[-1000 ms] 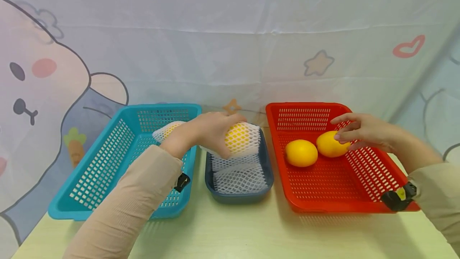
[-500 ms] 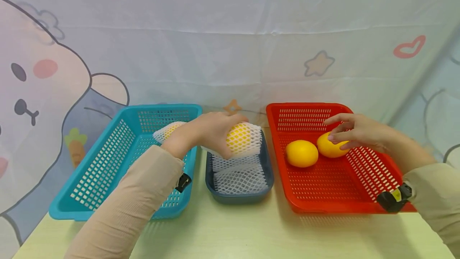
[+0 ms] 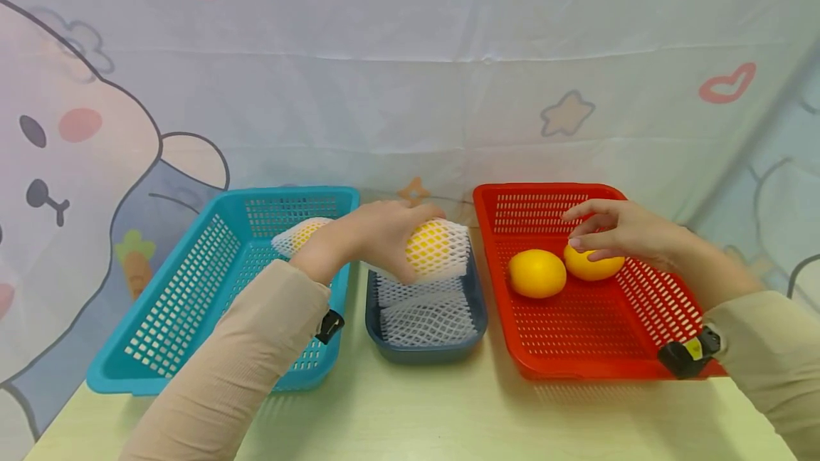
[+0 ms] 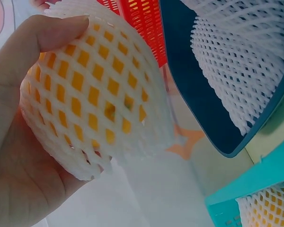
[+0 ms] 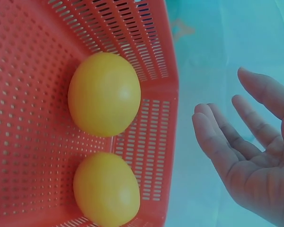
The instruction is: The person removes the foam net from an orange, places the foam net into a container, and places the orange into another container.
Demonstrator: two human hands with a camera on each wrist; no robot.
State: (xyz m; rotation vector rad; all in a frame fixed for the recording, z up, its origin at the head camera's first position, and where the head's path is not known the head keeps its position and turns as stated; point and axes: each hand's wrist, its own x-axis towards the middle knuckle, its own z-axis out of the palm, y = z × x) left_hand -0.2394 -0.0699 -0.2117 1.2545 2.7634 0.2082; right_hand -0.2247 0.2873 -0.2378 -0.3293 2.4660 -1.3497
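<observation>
My left hand (image 3: 384, 233) grips a yellow oval fruit (image 3: 435, 251) in a white foam net sleeve, above the dark blue tub (image 3: 426, 355). In the left wrist view the thumb lies over the sleeve (image 4: 94, 90), whose loose end extends past the fruit. My right hand (image 3: 631, 233), fingers loosely bent and holding nothing, hovers over the red basket (image 3: 615, 370). Two bare yellow fruits (image 3: 537, 273) lie side by side in that basket; the hand partly hides the right one (image 3: 594, 269). The right wrist view shows the hand (image 5: 255, 156) apart from both.
Several white foam net sleeves (image 3: 429, 319) lie in the tub. To the left stands a turquoise basket (image 3: 102, 374), holding another sleeved yellow fruit (image 3: 297, 235) partly hidden by my left arm. A printed cloth (image 3: 410, 91) hangs behind the pale table (image 3: 435, 418).
My right hand has drifted left over the red basket, covering more of the right fruit. The left hand and its sleeved fruit have barely moved, slightly rightward.
</observation>
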